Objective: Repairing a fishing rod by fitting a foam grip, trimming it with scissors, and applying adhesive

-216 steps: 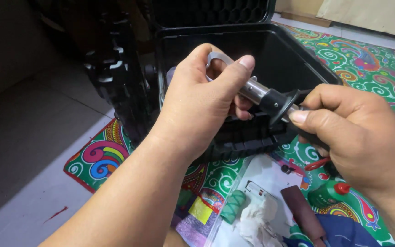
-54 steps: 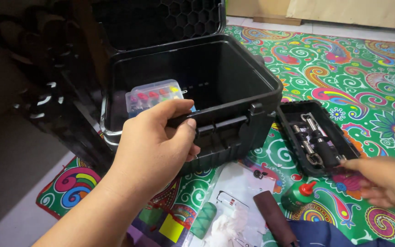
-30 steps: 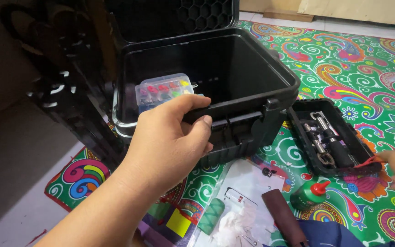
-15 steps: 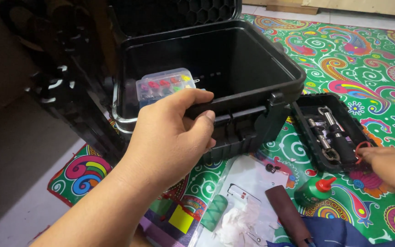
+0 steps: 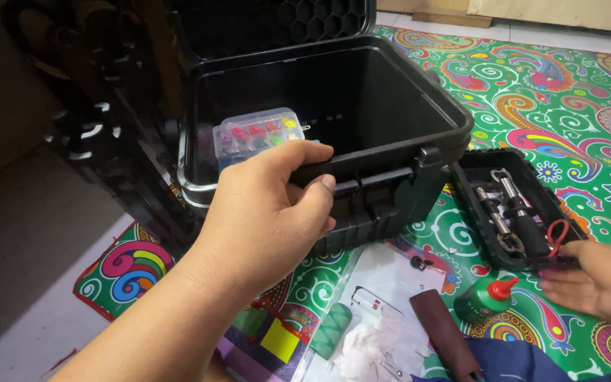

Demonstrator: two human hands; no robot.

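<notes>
Head view, left hand: left hand (image 5: 266, 212) is curled over the front rim of the black case (image 5: 362, 170), thumb on top of the rim and fingers on the front wall; it grips the case and nothing else.
Head view, right hand: right hand (image 5: 592, 283) lies fairly flat and loose, fingertips touching the near edge of the small black tray (image 5: 482, 159); whether it pinches anything I cannot tell.
Black case: open, lid up behind it, directly under and beyond the left hand's grip.
Case contents: 1 clear plastic box (image 5: 257, 134) with coloured pieces in compartments, just beyond the left thumb, against the case's left wall.
Small tray: beside the case, just beyond the right fingertips.
Tray contents: metal tools (image 5: 514, 209) and a red loop (image 5: 555, 237), next to the right fingertips.
Green bottle: green bottle (image 5: 486, 301) with a red cap, lying just left of the right hand.
Paper sheet: white sheet (image 5: 383, 283) between both hands, below the case.
Brown roll: brown roll (image 5: 443, 332) lying on the sheet's right edge.
Mat: patterned mat (image 5: 567, 85) under everything.
</notes>
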